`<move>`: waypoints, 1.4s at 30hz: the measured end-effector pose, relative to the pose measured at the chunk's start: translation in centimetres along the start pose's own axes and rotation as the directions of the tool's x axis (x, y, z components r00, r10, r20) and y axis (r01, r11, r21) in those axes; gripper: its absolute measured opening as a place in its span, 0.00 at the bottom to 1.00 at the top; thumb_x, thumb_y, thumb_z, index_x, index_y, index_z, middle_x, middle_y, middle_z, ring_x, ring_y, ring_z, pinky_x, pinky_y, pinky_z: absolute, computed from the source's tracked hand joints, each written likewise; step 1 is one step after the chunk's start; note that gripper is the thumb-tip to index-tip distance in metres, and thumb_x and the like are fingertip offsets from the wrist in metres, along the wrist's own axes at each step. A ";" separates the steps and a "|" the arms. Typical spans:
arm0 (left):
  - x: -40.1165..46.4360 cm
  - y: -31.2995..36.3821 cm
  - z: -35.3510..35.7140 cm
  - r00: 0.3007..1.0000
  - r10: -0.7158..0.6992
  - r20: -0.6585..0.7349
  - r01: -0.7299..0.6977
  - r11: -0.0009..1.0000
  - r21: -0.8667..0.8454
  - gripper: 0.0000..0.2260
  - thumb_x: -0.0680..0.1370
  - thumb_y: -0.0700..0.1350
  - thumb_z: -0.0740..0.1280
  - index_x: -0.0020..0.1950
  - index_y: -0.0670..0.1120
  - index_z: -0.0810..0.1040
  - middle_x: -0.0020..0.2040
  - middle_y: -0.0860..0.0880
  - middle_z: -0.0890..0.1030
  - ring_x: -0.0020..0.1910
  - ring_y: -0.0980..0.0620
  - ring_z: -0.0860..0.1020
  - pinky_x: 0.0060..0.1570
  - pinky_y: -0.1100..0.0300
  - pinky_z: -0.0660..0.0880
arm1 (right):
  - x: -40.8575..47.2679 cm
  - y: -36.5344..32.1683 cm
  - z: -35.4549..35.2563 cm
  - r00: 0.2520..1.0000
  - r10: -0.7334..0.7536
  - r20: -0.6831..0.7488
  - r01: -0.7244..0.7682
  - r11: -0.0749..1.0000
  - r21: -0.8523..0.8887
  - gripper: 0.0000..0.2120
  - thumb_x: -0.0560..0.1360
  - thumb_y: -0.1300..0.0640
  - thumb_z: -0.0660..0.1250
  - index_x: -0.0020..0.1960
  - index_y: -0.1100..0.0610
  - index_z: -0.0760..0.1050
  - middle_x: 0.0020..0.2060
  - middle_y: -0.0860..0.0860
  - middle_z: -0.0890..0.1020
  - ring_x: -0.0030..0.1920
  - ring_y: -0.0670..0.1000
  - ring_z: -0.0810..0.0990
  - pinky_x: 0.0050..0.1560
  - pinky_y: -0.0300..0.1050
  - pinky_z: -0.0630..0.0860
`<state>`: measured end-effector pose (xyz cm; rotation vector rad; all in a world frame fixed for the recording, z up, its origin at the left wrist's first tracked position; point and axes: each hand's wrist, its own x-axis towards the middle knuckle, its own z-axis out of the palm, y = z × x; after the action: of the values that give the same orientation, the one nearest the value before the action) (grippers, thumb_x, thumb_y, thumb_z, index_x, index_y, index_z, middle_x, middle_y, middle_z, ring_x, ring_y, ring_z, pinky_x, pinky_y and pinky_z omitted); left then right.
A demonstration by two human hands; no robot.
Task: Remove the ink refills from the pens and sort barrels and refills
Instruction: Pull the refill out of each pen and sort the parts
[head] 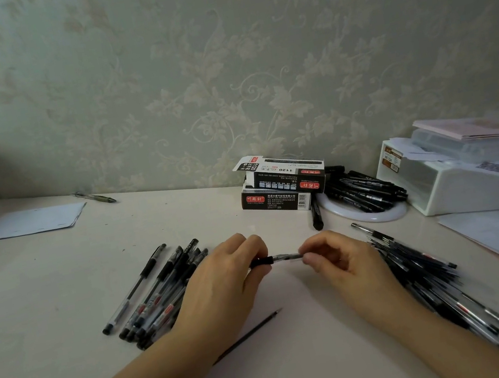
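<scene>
Pen (278,258) held at frame centre, above desk (43,292). Black grip end pinched by left hand (224,280), clear barrel by right hand (340,259). Step judged: unscrewing. Next: halves pulled apart, refill withdrawn. Loose refill (250,335) lies below.

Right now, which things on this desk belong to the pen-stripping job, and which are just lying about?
Job:
pen held between left hand and right hand
pen pile at left
pile at right
loose refill

Lying about:
pen boxes
black markers on white ring
white organizer
paper sheet
lone pen by the wall
</scene>
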<state>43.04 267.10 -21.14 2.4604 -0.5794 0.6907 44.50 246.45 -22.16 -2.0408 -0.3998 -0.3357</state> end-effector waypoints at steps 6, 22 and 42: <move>-0.1 -0.1 -0.1 1.000 -0.012 -0.010 0.012 1.000 -0.001 0.03 0.79 0.49 0.65 0.49 0.50 0.75 0.43 0.55 0.75 0.40 0.53 0.74 0.39 0.52 0.74 | 0.1 0.4 -0.1 1.000 0.011 -0.019 -0.010 0.996 0.085 0.08 0.76 0.58 0.70 0.46 0.45 0.82 0.42 0.44 0.85 0.45 0.43 0.83 0.48 0.36 0.77; 0.1 0.2 0.2 0.997 0.050 0.050 -0.048 0.998 -0.044 0.04 0.78 0.49 0.66 0.48 0.50 0.78 0.44 0.56 0.74 0.39 0.53 0.74 0.39 0.51 0.74 | 0.2 -0.2 -0.1 0.989 0.080 0.125 -0.105 0.971 0.213 0.05 0.73 0.61 0.73 0.45 0.52 0.86 0.39 0.50 0.87 0.42 0.46 0.84 0.47 0.33 0.77; 0.7 0.4 -1.2 0.982 -0.072 -0.172 0.101 0.981 0.166 0.05 0.78 0.50 0.65 0.46 0.50 0.76 0.40 0.54 0.74 0.33 0.51 0.73 0.30 0.57 0.67 | 0.3 0.3 0.3 0.994 0.103 -0.038 -0.099 0.990 0.096 0.06 0.77 0.48 0.67 0.53 0.43 0.80 0.45 0.43 0.84 0.45 0.44 0.81 0.52 0.43 0.79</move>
<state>42.95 267.33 -19.73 2.5380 -0.3586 0.9349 44.94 246.56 -22.43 -1.9505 -0.2792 -0.2924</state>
